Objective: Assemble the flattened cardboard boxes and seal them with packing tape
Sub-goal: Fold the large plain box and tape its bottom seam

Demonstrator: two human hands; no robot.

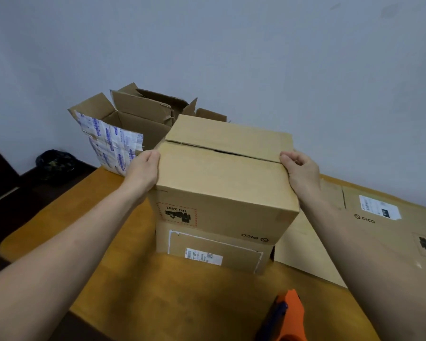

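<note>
Orange tape dispenser [289, 313] at near table [158, 291] edge, assembled cardboard box [221, 183] mid-table, flaps closed, untaped, left hand [143, 168] and right hand [300, 172] gripping its sides, flattened box [369, 225] right, open box [133, 119] behind.

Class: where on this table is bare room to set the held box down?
Free: the wooden table left of the box stack, and the near strip before the tape dispenser. Crowded: flattened cardboard covers the right; an open box fills the far left.

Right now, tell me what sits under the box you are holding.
Under the PICO box sits another cardboard box bearing a white label; its top is covered. It rests on the wooden table.
</note>
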